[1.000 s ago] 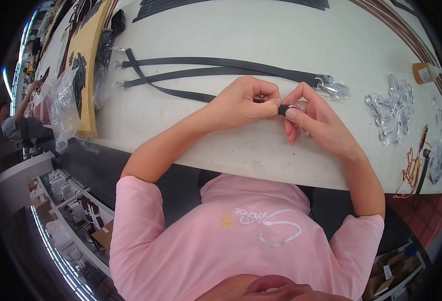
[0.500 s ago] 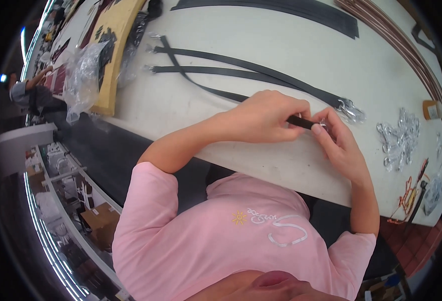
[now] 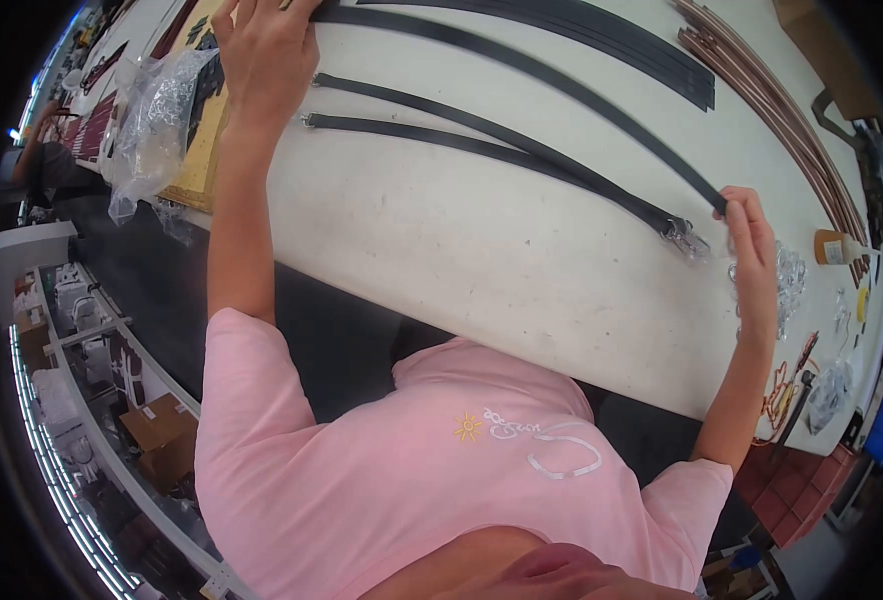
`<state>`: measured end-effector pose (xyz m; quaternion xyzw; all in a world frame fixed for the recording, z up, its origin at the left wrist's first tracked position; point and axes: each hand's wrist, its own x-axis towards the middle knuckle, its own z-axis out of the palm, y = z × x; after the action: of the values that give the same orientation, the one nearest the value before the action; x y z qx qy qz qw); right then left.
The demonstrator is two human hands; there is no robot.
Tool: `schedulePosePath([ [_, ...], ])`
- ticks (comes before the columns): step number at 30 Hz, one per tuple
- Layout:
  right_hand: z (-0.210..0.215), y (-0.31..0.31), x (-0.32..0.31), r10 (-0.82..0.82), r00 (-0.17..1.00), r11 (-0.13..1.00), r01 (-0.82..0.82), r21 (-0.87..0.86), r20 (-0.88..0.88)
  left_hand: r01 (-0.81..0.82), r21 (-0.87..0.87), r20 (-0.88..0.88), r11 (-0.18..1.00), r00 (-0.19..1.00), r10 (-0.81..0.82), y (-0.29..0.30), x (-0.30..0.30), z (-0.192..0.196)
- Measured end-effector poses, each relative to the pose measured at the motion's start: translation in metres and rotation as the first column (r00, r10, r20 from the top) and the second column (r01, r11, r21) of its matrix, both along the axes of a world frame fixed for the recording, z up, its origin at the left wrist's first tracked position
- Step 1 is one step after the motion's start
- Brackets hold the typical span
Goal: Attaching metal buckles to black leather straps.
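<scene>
A long black strap (image 3: pixel 551 75) stretches between my two hands above the white table. Its left end meets the thumb side of my left hand (image 3: pixel 264 65), which is raised at the far left and closed on it; the fingertips are partly cut off by the picture's top edge. At the right, my right hand (image 3: pixel 749 230) pinches the strap's other end between thumb and fingers. Nearer to me, two more black straps lie on the table, an upper strap (image 3: pixel 441 108) and a lower strap (image 3: pixel 431 140). They come together at the right by shiny metal clasps (image 3: pixel 683 236).
Flat black strips (image 3: pixel 571 35) lie at the back, brown strips (image 3: pixel 776 115) at the right. Beside my right hand are a pile of clear-wrapped metal pieces (image 3: pixel 791 285) and an orange bottle (image 3: pixel 829 247). Clear plastic (image 3: pixel 151 140) sits at the left; a person (image 3: pixel 46 165) is beyond.
My hands have moved apart from the near table edge, left hand to the far left, right hand rightward. The strap they hold is now drawn out long between them.
</scene>
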<state>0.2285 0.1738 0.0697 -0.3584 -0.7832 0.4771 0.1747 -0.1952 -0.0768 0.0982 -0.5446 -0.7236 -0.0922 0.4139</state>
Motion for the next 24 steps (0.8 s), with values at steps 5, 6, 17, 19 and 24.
schedulePosePath([
  [5, -0.046, -0.010, -0.007, 0.144, 0.969, 0.882, -0.217, 0.419, 0.200, 0.026, -0.338, 0.225, 0.941, 0.973, 0.054, -0.008, -0.009, -0.072],
  [6, -0.044, -0.013, -0.008, 0.108, 0.965, 0.845, -0.216, 0.489, 0.240, 0.180, -0.302, 0.438, 0.936, 0.898, -0.031, -0.007, -0.003, -0.083],
  [17, -0.031, -0.008, 0.018, 0.108, 0.981, 0.949, -0.150, 0.278, 0.161, 0.470, -0.373, 0.724, 0.800, 0.687, -0.066, 0.014, 0.067, -0.079],
  [19, -0.031, -0.009, 0.016, 0.132, 0.973, 0.940, -0.183, 0.288, 0.189, 0.459, -0.426, 0.596, 0.780, 0.790, -0.140, 0.024, 0.091, -0.085],
  [24, -0.038, -0.006, -0.001, 0.100, 0.990, 0.958, -0.123, 0.260, 0.097, 0.393, -0.345, 0.554, 0.852, 0.819, -0.153, 0.037, 0.111, -0.097],
])
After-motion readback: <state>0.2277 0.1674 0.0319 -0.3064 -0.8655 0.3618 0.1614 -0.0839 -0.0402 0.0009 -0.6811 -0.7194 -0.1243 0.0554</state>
